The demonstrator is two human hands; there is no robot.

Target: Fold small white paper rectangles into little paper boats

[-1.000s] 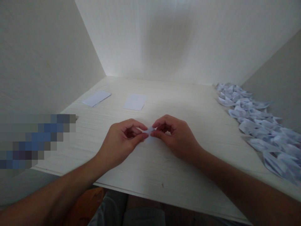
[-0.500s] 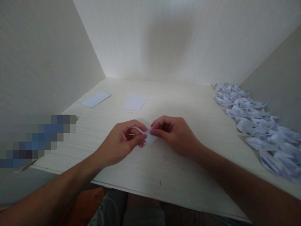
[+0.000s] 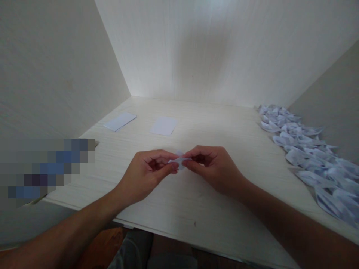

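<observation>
A small folded piece of white paper [image 3: 179, 161] is pinched between both hands just above the pale wooden desk [image 3: 196, 198]. My left hand [image 3: 147, 173] grips its left end with thumb and forefinger. My right hand [image 3: 214, 166] grips its right end the same way. Most of the paper is hidden by the fingers, so its exact shape cannot be told.
Two flat white paper slips lie further back, one at the left [image 3: 120, 121] and one near the middle [image 3: 164, 125]. A long heap of several folded paper pieces [image 3: 305, 149] runs along the right side. Walls close the desk on three sides. A pixelated patch [image 3: 47, 168] covers the left edge.
The paper has been turned flatter between the fingertips and now shows as a thin edge. Both hands stayed together at the same spot; the view shifted slightly.
</observation>
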